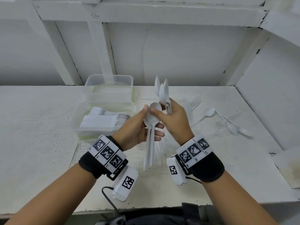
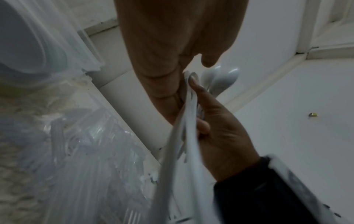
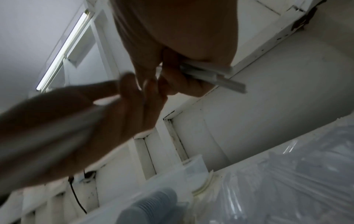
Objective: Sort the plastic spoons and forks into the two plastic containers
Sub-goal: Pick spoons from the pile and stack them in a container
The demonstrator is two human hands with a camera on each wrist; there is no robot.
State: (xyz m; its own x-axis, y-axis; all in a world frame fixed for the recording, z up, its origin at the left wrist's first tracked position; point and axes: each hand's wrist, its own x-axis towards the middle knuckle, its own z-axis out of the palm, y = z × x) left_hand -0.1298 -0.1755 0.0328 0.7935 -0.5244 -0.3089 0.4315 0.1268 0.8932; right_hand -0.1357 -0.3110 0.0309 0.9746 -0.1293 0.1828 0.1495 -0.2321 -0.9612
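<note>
There are two hands and two clear plastic containers. The left hand [image 1: 138, 129] curls its grip round a bunch of white spoons [image 1: 150, 140]. Their bowls poke up above the grip and their long handles hang down below it, toward the person. I cannot count the spoons in this bunch; they lie too close together.

The right hand [image 1: 174, 122] pinches a second small bunch of white cutlery [image 1: 162, 93] by the handles. The pointed ends stick up above this grip, and about three can be seen. The right thumb reaches across and touches the top spoon bowl in the left grip. The two grips are just beside each other, above the tabletop [image 1: 40, 135].

To the left of the left grip sits the near container [image 1: 78, 127]. It is full of white spoons stacked in neat rows. Past it, farther from the grips, stands the far container [image 1: 110, 82]; what it holds is too faint to tell.

To the right of the right grip, loose white spoons [image 1: 209, 112] lie scattered on the tabletop, about three of them, with some clear forks [image 1: 194, 103] mixed in. The clear ones are too hard to see to count. Under both grips lies a fan of more clear cutlery [image 1: 159, 151].
</note>
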